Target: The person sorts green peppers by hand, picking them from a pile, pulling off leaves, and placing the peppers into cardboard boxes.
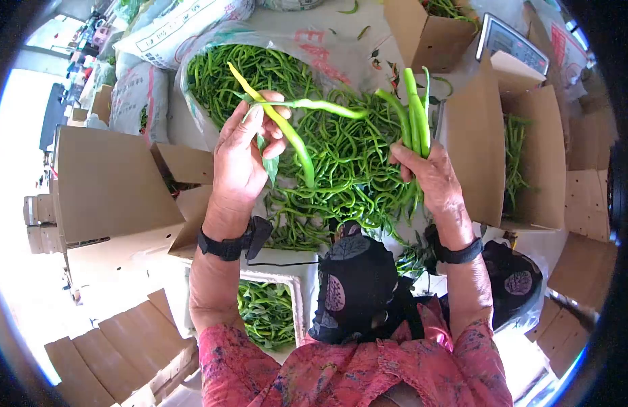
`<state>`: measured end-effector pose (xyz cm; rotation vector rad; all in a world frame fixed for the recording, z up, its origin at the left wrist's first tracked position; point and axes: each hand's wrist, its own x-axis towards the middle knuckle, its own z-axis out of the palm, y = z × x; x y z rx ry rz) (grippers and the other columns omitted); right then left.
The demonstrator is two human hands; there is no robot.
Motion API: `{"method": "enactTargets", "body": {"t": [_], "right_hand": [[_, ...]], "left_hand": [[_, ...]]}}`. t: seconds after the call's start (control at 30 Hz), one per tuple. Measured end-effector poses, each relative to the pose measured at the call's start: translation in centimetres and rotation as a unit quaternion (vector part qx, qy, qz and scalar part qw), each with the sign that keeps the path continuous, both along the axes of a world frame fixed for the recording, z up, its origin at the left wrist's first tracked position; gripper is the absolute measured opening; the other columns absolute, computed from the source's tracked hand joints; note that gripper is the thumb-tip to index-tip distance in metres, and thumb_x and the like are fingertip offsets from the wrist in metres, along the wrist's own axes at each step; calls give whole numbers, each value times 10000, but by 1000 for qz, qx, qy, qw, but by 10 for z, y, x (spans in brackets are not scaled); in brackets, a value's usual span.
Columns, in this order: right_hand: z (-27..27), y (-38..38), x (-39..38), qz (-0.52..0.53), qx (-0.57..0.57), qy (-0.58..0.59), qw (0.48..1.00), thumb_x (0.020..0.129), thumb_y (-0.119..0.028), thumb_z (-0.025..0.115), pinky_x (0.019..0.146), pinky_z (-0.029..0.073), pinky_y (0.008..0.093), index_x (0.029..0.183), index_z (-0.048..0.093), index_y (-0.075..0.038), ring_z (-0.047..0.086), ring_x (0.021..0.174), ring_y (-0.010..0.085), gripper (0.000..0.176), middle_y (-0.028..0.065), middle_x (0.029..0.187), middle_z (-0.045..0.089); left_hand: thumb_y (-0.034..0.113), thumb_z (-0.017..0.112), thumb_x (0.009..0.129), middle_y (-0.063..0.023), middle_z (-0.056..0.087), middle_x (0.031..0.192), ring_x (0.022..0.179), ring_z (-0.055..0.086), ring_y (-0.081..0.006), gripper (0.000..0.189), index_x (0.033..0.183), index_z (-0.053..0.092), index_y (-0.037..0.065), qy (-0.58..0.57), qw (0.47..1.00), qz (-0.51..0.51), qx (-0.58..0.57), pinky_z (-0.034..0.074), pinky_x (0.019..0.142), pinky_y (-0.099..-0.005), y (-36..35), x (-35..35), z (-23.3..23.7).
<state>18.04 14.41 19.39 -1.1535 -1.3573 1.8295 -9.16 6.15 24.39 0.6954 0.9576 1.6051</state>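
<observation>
My left hand [245, 146] is raised over the heap, its thumb and fingers closed on long green chili peppers [297, 142]. One of these is yellowish and crosses a greener one, and a leaf hangs below them. My right hand [429, 173] grips a small bundle of long green chili peppers [415, 112] that point upward. Beneath both hands spreads a large heap of green chili peppers [354, 159], part of it spilling from an open clear plastic bag [192, 102].
Cardboard boxes stand left [117, 183] and right [473, 136], the right one with peppers inside. A digital scale [514, 44] lies at the back right. Filled sacks [141, 98] are at the back left. A white foam box [297, 271] of peppers is close to my body.
</observation>
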Motion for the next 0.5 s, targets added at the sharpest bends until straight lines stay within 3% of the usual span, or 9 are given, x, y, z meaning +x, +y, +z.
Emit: {"method": "enactTargets", "body": {"t": [0.13,0.23,0.33,0.4,0.43,0.47,0.5], "right_hand": [[23,-6,15,-12,9,33,999,878,-235,669,594,441,237,958,640,-13,563,680,85,238,22,804,636],[53,-8,6,48,31,103,993,883,-262,667,625,456,234,1109,638,21,613,804,106,363,76,954,675],[90,-17,-14,149,37,125,980,860,-214,702,559,445,206,1075,640,19,609,705,90,323,31,874,661],[105,-26,-30,184,85,103,974,821,-247,757,471,370,218,895,660,-33,480,533,49,246,-4,733,613],[106,-26,-36,210,78,133,965,810,-234,760,450,356,228,847,627,-51,454,492,50,229,-42,636,556],[110,-26,-36,213,80,135,964,810,-234,760,450,356,228,847,627,-51,454,492,50,229,-42,636,556],[113,-25,-33,218,109,72,967,803,-213,757,453,356,229,831,616,-53,451,492,50,215,-43,611,536]], "left_hand": [[224,525,965,-74,590,902,741,477,-88,325,1172,550,-25,-19,999,-31,1,381,519,-198,-10,8,17],[222,528,963,-53,551,855,716,441,-91,315,1151,547,-30,-49,997,-51,0,375,516,-190,-18,20,31],[217,518,972,-45,534,834,685,420,-97,299,1126,553,-36,-40,997,-66,-6,362,518,-181,-25,38,45],[259,550,954,-31,578,835,709,436,-67,341,1134,584,-29,27,998,-49,-31,356,509,-180,-32,49,53],[255,550,957,-18,580,824,670,424,-49,335,1135,589,-25,10,999,-41,-28,344,508,-175,-34,53,56],[255,550,957,-18,580,824,670,424,-49,335,1135,589,-25,13,999,-38,-26,344,508,-175,-39,52,61],[245,545,959,-12,582,825,649,413,-39,324,1135,595,-23,31,998,-43,-41,338,509,-172,-44,51,66]]}}
